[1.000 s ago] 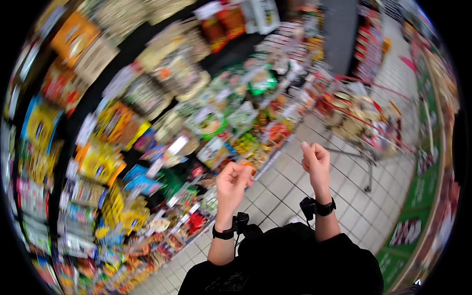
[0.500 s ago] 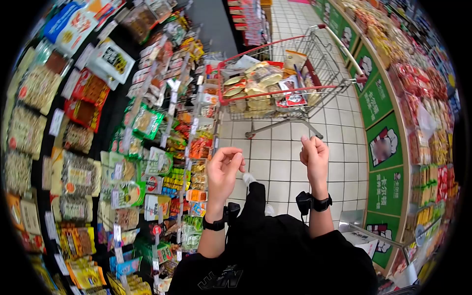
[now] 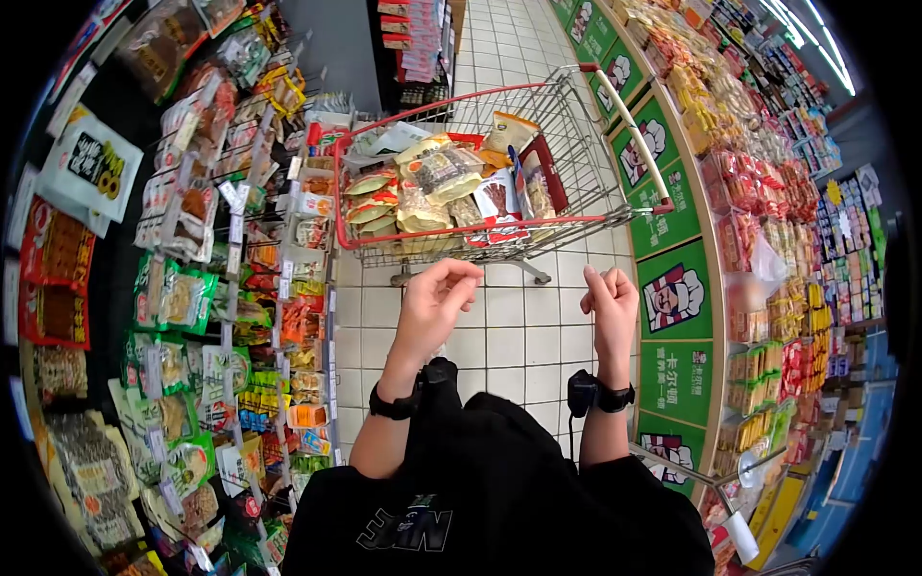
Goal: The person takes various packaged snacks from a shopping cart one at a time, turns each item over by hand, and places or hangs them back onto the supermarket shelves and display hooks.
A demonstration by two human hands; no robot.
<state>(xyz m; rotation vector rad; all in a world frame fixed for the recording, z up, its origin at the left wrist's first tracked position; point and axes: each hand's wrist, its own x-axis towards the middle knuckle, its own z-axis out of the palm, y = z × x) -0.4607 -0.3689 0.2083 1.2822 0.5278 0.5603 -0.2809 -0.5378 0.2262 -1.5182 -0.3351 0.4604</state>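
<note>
My left hand (image 3: 432, 307) is raised in front of my body, its fingers loosely curled toward the thumb, with nothing visible in it. To its right, my right hand (image 3: 612, 312) is curled into a loose fist, also without anything visible in it. Both wrists wear black bands with small dark devices. Beyond the hands, apart from them, stands a wire shopping cart (image 3: 588, 154) with red trim, set crosswise in the aisle. Inside are several food packets (image 3: 444, 173), a tan bag (image 3: 509, 132) and a red-and-white packet (image 3: 497, 200).
On the left, a tall shelf rack (image 3: 230, 250) holds many packaged foods. A long counter with green printed panels (image 3: 672, 298) runs along the right, heaped with wrapped snacks (image 3: 735, 173). White floor tiles (image 3: 519, 350) lie between them. A metal bar (image 3: 687, 470) is at lower right.
My view has turned right and moved forward, so the cart appears nearer and further left. Both hands stay raised and curled, the left fingers drawn slightly closer to the thumb.
</note>
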